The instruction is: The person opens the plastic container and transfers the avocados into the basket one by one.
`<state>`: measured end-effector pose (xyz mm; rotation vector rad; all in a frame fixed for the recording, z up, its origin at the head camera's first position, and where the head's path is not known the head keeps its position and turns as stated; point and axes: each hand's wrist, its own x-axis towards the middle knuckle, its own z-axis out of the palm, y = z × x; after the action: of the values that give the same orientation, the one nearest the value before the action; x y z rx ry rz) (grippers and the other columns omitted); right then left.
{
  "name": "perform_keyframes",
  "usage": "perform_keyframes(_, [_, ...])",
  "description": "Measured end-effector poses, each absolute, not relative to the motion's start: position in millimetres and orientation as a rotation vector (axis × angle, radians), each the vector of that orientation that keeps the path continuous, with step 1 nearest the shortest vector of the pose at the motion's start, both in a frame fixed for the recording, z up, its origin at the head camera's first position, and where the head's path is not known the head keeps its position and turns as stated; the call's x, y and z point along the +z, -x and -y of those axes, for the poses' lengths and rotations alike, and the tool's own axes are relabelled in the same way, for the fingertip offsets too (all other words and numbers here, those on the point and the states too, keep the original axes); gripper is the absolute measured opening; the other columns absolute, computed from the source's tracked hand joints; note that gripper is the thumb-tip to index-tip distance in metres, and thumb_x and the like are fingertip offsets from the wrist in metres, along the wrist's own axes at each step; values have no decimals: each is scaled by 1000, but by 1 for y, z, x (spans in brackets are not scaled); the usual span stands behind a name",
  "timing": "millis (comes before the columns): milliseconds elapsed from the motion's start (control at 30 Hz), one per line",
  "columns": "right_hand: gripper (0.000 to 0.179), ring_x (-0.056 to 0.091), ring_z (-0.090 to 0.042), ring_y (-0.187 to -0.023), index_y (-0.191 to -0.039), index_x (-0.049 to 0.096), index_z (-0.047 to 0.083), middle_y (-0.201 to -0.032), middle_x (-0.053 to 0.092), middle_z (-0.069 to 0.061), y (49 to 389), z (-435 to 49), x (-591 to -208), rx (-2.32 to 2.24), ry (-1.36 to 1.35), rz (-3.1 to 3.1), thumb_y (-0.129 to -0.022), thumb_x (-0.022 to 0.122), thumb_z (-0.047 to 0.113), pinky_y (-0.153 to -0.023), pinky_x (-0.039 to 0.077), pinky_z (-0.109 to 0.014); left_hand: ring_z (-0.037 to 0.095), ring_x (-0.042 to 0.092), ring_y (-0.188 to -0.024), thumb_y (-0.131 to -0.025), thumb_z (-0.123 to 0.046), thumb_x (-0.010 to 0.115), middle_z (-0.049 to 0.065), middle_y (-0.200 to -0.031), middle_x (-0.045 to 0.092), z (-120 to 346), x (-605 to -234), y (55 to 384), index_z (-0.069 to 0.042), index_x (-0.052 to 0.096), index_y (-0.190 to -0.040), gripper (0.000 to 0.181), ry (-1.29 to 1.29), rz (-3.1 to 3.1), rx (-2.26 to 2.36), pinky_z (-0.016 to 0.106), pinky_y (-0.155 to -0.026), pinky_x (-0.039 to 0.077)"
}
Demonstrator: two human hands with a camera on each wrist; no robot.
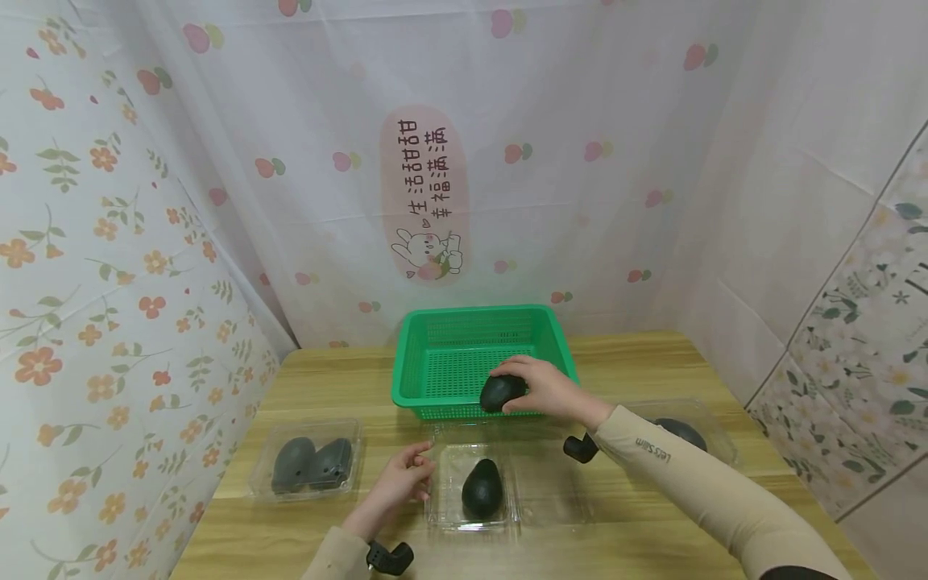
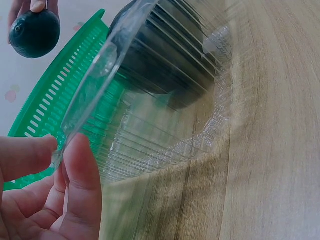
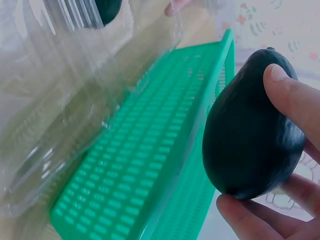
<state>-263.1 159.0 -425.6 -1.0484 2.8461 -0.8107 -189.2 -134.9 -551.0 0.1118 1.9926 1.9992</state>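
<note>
A dark avocado (image 1: 502,393) is gripped between the thumb and fingers of my right hand (image 1: 545,388), above the near rim of the green basket (image 1: 406,400). The right wrist view shows the same avocado (image 3: 252,130) held from the side. My left hand (image 1: 400,482) pinches the edge of a clear plastic box (image 1: 448,475) between thumb and finger, plain in the left wrist view, where the box wall (image 2: 145,125) is tilted by the camera angle. One avocado (image 1: 482,489) lies in that box, whose clear lid (image 1: 554,491) is folded out to the right.
At the left stands a clear box (image 1: 261,463) with two avocados (image 1: 312,465) inside. Another clear box (image 1: 718,431), partly behind the right forearm, holds a dark avocado (image 1: 683,433). A printed curtain (image 1: 326,201) hangs behind the wooden table (image 1: 348,379).
</note>
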Motion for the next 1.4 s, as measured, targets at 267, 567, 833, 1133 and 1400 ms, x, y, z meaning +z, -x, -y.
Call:
perform_keyframes(267, [59,52,-33,-119,-133,59,15,-138,49,-13,276,-166,-426,-824,974,-2867,-79,82,28,-86,52,-41,14,51,-73,-96,-1,54,4,-91,48,135,-551,188,16,32,-139,52,-105,-1988,2005,21,-52,50])
perform_keyframes(567, [60,49,-33,-122,-133,60,13,-137,50,-13,288,-173,-433,-814,923,-2898,-79,82,29,-90,50,-46,14,52,-73,-96,-2,54,5,-92,49,135,-549,187,16,32,-140,52,-108,-1996,1997,21,-52,51])
perform_keyframes(833, [60,52,-32,-118,-133,59,11,-134,51,-13,297,-180,-436,-839,907,-2905,-80,81,28,-87,51,-44,15,52,-73,-96,-1,53,5,-91,50,135,-547,187,16,33,-139,50,-108,-2008,1984,22,-52,51])
perform_keyframes(1133, [62,51,-33,-118,-135,57,12,-136,50,-14,303,-186,-439,-862,847,-2902,-80,81,30,-87,51,-45,15,52,-73,-96,-2,54,5,-91,50,135,-548,187,17,32,-139,52,-107,-1994,1990,22,-52,51])
perform_keyframes(1400, [63,53,-33,-115,-135,57,13,-135,50,-15,309,-190,-445,-843,807,-2923,-80,81,30,-86,51,-45,14,52,-72,-96,-3,55,5,-91,50,135,-549,187,16,32,-139,53,-111,-1992,1995,22,-52,51])
